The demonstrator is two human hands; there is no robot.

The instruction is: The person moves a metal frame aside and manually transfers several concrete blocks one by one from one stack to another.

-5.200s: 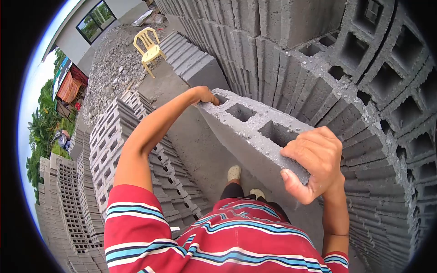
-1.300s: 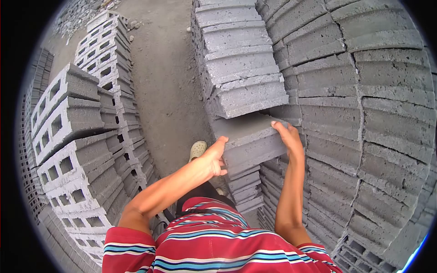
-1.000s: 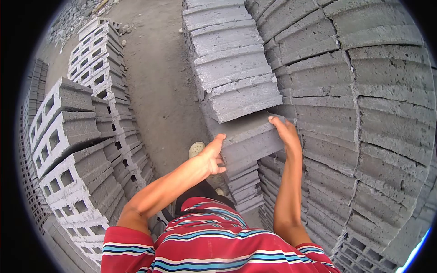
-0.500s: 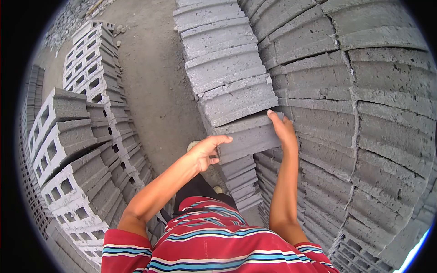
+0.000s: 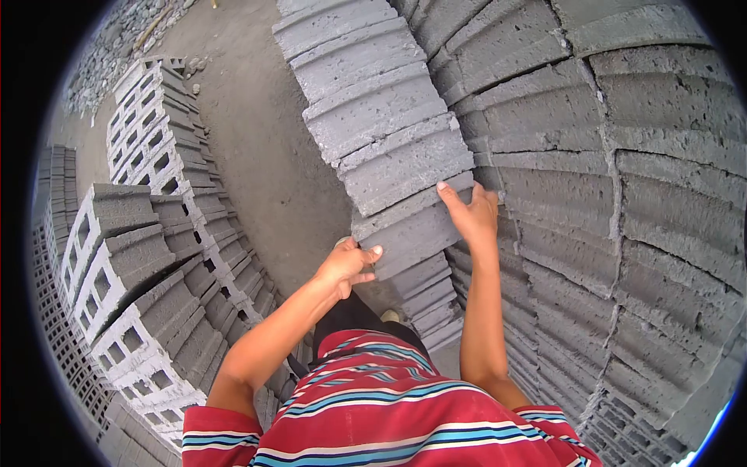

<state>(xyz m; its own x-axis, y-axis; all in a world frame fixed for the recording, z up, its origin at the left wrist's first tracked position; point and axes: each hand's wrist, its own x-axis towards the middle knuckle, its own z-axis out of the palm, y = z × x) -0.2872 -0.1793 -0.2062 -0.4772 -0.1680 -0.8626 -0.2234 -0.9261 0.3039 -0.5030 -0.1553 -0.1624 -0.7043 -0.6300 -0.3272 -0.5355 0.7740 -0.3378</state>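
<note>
A grey concrete block (image 5: 412, 233) lies at the near end of a row of blocks (image 5: 405, 159), its far side against the neighbouring block. My left hand (image 5: 346, 263) grips its left end, thumb on the top face and fingers down the side, partly hidden. At the right end my right hand (image 5: 472, 212) is closed on the same block, thumb on top, with the other fingers over the far edge. Below the block, a lower stack of blocks (image 5: 428, 296) shows on the near side.
On the right stands a tall wall of stacked blocks (image 5: 545, 202), close beside my right arm. Hollow blocks (image 5: 132, 342) are piled on the left. Between the stacks runs a dirt strip (image 5: 253, 140). Loose stones (image 5: 117, 54) lie at the far left.
The gap between the held block and its neighbour has narrowed, and the block now sits against the row. Both hands have kept their grip. The view has shifted slightly.
</note>
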